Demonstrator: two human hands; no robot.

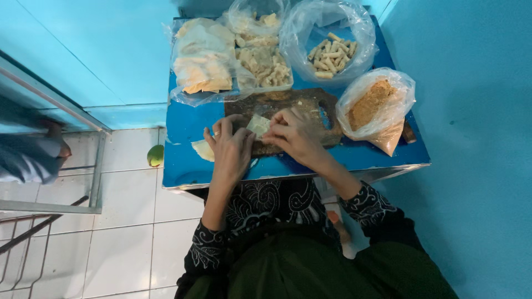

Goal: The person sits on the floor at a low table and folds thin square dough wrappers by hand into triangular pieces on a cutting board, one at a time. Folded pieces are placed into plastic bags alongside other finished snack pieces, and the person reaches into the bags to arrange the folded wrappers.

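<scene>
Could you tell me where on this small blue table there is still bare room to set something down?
Bare patches on the table: left of the cutting board, and along the near edge by the crumb bag. The back is crowded with bags.

Bright blue painted worktop [399, 152], paint scuffed pale at front edge. Dark brown wooden cutting board [310, 108], dusted with tan crumbs. Pale cream thin dough sheet [258, 124] between both hands. Clear plastic bag of orange-brown crumbs [374, 105]. Clear plastic bag of pale beige rolled sticks [331, 55]. Clear bag of cream-yellow flat wrappers [202, 69]. Walls turquoise. White square floor tiles [133, 232], grey grout. Green round fruit [155, 155] on floor. Sleeves black with white swirl pattern; lap dark green.
</scene>
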